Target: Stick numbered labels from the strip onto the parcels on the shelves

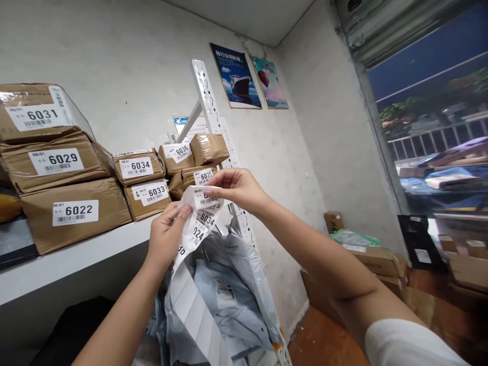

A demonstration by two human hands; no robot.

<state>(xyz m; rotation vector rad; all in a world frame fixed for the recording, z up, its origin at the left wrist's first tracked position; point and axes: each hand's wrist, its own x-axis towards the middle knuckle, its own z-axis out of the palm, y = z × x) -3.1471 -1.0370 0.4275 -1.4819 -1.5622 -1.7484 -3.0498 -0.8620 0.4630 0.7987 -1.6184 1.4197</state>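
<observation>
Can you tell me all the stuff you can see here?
label strip: one, white, held up at centre
shelf: one, white, at left
numbered boxes: at least eight, brown, on the shelf
mail bags: several, grey, below the strip
posters: two, mostly blue, on the wall
floor boxes: several, brown, at right
left hand: pinches the strip's lower part
right hand: pinches the strip's top label

White short sleeve (412, 345) on R arm — forearms, L hand (165, 231) & R hand (238, 188) bare
</observation>
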